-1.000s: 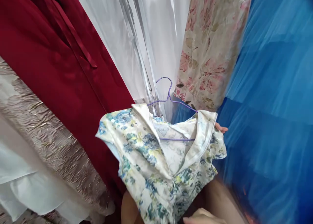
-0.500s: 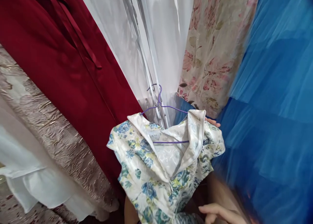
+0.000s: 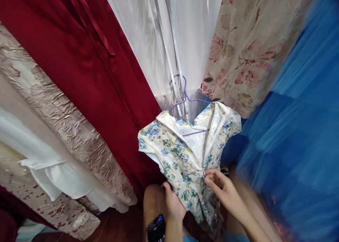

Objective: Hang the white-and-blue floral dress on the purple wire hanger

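A white dress [image 3: 182,157] with blue, green and yellow flowers hangs on a purple wire hanger [image 3: 199,100]. Its back is unzipped into a V that folds outward and shows the pale lining. At the bottom of that V, the fingertips of my right hand [image 3: 225,187] pinch the small zipper pull [image 3: 204,172]. Lower on the left, my left hand [image 3: 175,203] grips the side of the dress, thumb outside and fingers hidden behind the fabric. The skirt drops between my knees.
Long garments hang all round: a dark red one [image 3: 106,79], a white one [image 3: 140,34] with grey ribbons, a beige floral one [image 3: 246,48] and a blue tulle one [image 3: 296,136]. A phone [image 3: 157,229] lies on my left thigh.
My right hand has come up to the zipper from below. My left hand now shows at the dress's left side. The view has shifted, and the dress sits higher and farther right.
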### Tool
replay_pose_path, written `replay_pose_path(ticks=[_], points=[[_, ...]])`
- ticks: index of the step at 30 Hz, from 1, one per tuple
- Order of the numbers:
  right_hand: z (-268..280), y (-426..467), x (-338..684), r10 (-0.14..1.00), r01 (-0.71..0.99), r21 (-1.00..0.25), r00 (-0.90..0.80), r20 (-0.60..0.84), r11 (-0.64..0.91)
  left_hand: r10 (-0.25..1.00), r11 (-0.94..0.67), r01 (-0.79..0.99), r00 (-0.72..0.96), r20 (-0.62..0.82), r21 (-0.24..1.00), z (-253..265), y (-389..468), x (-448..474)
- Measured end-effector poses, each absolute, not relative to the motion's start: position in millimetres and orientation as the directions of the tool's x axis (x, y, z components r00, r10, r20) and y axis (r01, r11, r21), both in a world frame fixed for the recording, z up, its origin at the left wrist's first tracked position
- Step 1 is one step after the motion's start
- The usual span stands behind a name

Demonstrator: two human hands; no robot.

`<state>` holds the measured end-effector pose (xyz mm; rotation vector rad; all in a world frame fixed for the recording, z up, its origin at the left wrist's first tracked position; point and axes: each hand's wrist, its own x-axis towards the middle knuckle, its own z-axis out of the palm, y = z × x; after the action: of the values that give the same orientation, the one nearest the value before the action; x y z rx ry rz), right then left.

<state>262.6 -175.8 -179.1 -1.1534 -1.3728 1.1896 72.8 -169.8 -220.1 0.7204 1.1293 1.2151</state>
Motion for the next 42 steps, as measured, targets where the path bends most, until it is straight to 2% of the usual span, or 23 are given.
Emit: replay_pose_path(ticks=[3,6,10,11,13,15,16,17,20,22,26,29,35,42], points=[[-175,-162,248,0.985,0.027,-0.992,-0.127,0.116,0.121,0.973,0.152,-0.385,-0.102,-0.206,0.910,-220,-178,69],[-167,-157,242,0.980,0.020,-0.990,-0.150,0.134,0.138,0.968,0.086,-0.327,-0.195,-0.157,0.941,-221,-176,66],[-163,-163,243,0.988,-0.049,-0.997,-0.138,0.067,0.061,0.935,-0.005,-0.228,-0.345,-0.076,0.974,-219,-171,67],[-164,-165,244,0.991,-0.074,-0.997,-0.127,0.045,0.036,0.895,-0.087,-0.169,-0.447,0.002,0.982,-217,-171,68],[-167,-172,246,0.994,-0.125,-0.992,-0.109,0.019,0.005,0.710,-0.279,0.083,-0.653,0.264,0.957,-213,-174,71],[-169,-180,246,0.995,-0.153,-0.988,-0.103,0.013,-0.002,0.520,-0.360,0.364,-0.687,0.508,0.859,-208,-181,78],[-170,-183,245,0.994,-0.158,-0.987,-0.104,0.016,0.000,0.504,-0.371,0.447,-0.639,0.581,0.814,-206,-185,83],[-170,-187,244,0.994,-0.159,-0.987,-0.111,0.020,0.002,0.551,-0.386,0.483,-0.562,0.616,0.786,-205,-189,89],[-167,-194,239,0.991,-0.175,-0.984,-0.132,0.033,0.009,0.733,-0.441,0.456,-0.314,0.603,0.773,-207,-199,113],[-163,-195,235,0.987,-0.208,-0.978,-0.159,0.029,-0.005,0.774,-0.458,0.425,-0.242,0.586,0.781,-209,-200,127],[-148,-188,233,0.974,-0.292,-0.951,-0.221,-0.042,-0.107,0.796,-0.445,0.392,-0.237,0.556,0.805,-202,-196,133],[-132,-173,237,0.977,-0.361,-0.921,-0.199,-0.076,-0.145,0.834,-0.459,0.407,-0.108,0.541,0.790,-190,-192,124],[-72,-116,246,0.988,-0.408,-0.913,-0.144,0.061,-0.003,0.854,-0.500,0.561,0.194,0.482,0.660,-167,-191,112],[12,-64,246,0.975,-0.474,-0.873,-0.117,0.188,0.111,0.821,-0.563,0.700,0.416,0.390,0.439,-150,-194,105]])
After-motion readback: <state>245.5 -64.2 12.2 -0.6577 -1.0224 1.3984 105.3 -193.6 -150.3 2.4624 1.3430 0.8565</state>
